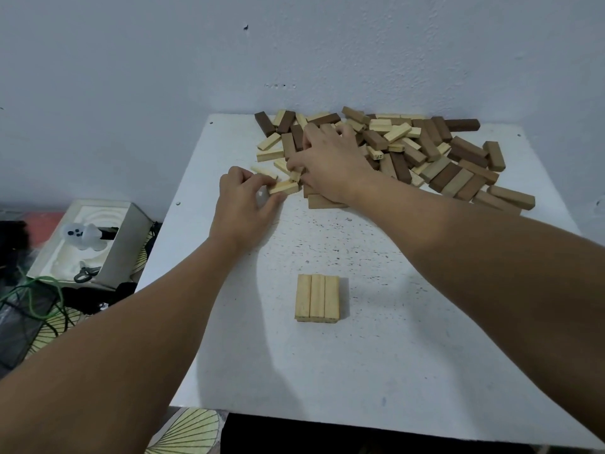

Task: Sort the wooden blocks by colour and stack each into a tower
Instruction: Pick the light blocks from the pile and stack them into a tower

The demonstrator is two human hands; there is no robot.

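The task is near its beginning. Three pale blocks lie side by side as one flat layer point(317, 297) on the white table point(409, 339), nearer to the person than the pile point(393, 149), and well apart from it. From the look of it this layer is the base of the pale tower; under its front edge a dark line shows, but I cannot tell if another layer is below. No brown or dark tower is started yet. The pile lies at the far side of the table, against the wall point(294, 44), and it holds almost all blocks, pale, mid brown and dark brown mixed and crossing each other. The left hand point(244, 204) pinches one pale block point(284, 187) at the near left edge of the pile, with fingers curled around its end. The right hand point(327, 158) reaches over the left part of the pile, and its fingertips seem to pinch a second pale block point(294, 176), though the grip is partly hidden. What is left, I judge, is nearly everything: to pick out each colour and build the towers. Many pale blocks lie under brown ones, so they stand in the way. Left of the table, lower down, there is an open box point(108, 244) with a white figure point(83, 235), and green cord point(39, 290).
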